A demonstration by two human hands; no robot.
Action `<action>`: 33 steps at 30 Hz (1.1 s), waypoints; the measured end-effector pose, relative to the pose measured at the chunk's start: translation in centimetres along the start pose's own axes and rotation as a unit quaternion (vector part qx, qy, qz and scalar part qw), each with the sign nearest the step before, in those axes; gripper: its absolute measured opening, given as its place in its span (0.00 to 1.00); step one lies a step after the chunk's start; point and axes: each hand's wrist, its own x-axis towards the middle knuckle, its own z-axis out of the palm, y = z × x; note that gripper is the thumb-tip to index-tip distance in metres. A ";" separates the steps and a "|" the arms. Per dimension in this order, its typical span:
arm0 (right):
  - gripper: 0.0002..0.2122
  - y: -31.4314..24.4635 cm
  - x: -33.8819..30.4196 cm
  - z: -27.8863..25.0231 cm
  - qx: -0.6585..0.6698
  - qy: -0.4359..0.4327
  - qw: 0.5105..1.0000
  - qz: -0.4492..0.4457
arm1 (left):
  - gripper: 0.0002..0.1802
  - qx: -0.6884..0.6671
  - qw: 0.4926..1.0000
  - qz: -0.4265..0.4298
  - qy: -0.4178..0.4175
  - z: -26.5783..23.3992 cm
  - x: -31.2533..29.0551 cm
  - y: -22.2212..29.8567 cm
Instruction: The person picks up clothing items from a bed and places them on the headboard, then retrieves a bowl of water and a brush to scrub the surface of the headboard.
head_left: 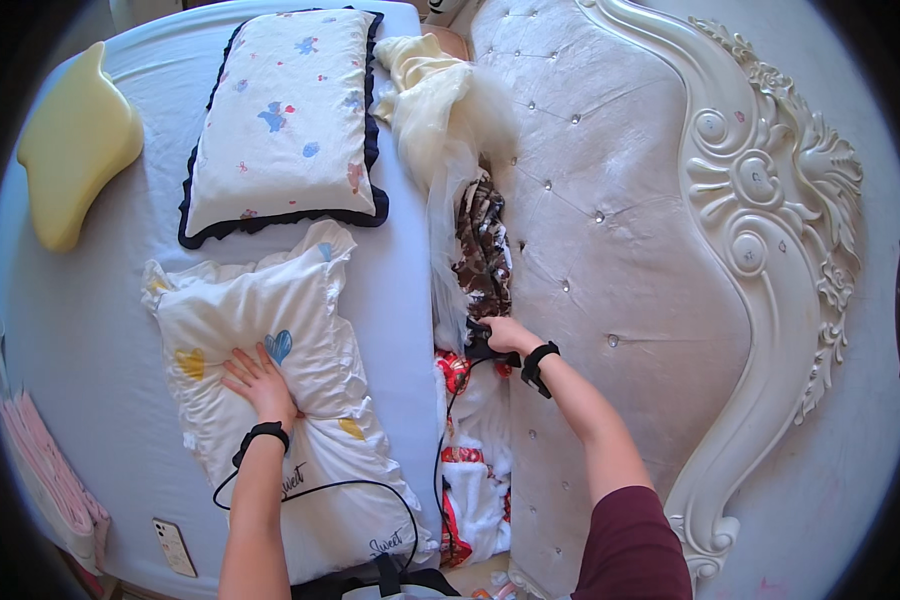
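Note:
My left hand (258,385) lies flat with its fingers spread, pressing on a white frilled pillow (230,318) with yellow and blue hearts. My right hand (505,337) reaches into the gap between the mattress and the headboard, its fingers closed on a piece of black cloth (478,350). Just beyond that hand, a brown patterned cloth (486,240) is tucked in the gap. Cream fabric with sheer tulle (438,100) drapes over its far end. On the near side, a fluffy white and red cloth (478,440) fills the gap.
A white tufted headboard (610,260) with a carved frame (730,190) rises at the right. Another pillow with dark ruffles (285,120) and a yellow contoured pillow (80,145) lie farther off. A phone (174,547) and folded pink cloth (45,460) are at the left. A black cable (370,483) crosses the near pillow.

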 end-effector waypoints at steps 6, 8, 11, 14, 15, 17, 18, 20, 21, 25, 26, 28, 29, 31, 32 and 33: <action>0.35 -2.2 -4.1 -0.4 0.067 -0.105 0.992 -0.015 | 0.76 -0.016 1.000 -0.013 0.021 1.4 0.1 -0.4; 0.45 0.2 -6.1 0.9 0.054 0.042 0.998 0.001 | 0.75 -0.033 0.999 0.008 0.032 1.1 0.6 1.2; 0.37 -4.4 -11.8 -7.3 0.283 0.200 0.936 -0.066 | 0.75 -0.033 0.999 -0.004 0.023 1.7 -0.1 -0.5; 0.28 -5.2 -23.1 -17.0 0.433 0.267 0.855 -0.104 | 0.73 0.005 1.000 -0.011 0.012 1.2 -0.2 -0.1; 0.27 -6.0 -27.3 -19.4 0.474 0.284 0.826 -0.114 | 0.73 0.002 1.000 -0.016 0.025 1.5 -0.2 -0.2; 0.30 -8.5 -35.4 -22.9 0.462 0.350 0.804 -0.136 | 0.73 -0.004 0.999 -0.011 0.037 2.3 -0.2 -0.1; 0.31 -9.8 -38.6 -24.2 0.432 0.371 0.812 -0.128 | 0.73 -0.004 0.999 -0.020 0.047 2.8 -0.1 -0.4; 0.34 -10.3 -44.7 -26.0 0.383 0.401 0.821 -0.133 | 0.74 -0.013 1.000 -0.020 0.007 1.0 -0.7 -0.4; 0.35 -11.1 -47.1 -27.0 0.394 0.418 0.807 -0.134 | 0.74 -0.010 1.000 -0.023 0.008 0.6 -0.5 -0.7; 0.33 -16.5 -54.3 -29.3 0.288 0.554 0.761 -0.177 | 0.77 -0.032 0.999 -0.013 -0.025 -3.3 -1.8 0.1; 0.33 -16.7 -54.4 -29.3 0.238 0.545 0.785 -0.175 | 0.77 -0.049 0.996 0.021 -0.070 -5.2 -2.8 0.1; 0.31 -15.9 -49.8 -28.5 0.293 0.500 0.783 -0.226 | 0.76 -0.111 0.985 0.038 -0.126 -7.8 -2.4 -3.7; 0.28 -17.0 -47.2 -27.7 0.329 0.487 0.779 -0.218 | 0.76 -0.110 0.987 0.032 -0.116 -8.0 -1.4 -4.0; 0.26 -17.0 -41.5 -26.3 0.433 0.421 0.768 -0.215 | 0.76 -0.168 0.961 0.218 0.021 -8.9 0.7 -3.8; 0.26 -16.6 -37.6 -25.1 0.476 0.388 0.764 -0.199 | 0.76 -0.163 0.962 0.216 0.033 -9.6 1.5 -4.0; 0.27 -16.2 -33.4 -23.7 0.495 0.376 0.765 -0.167 | 0.76 -0.111 0.968 0.221 0.046 -9.8 1.8 -3.7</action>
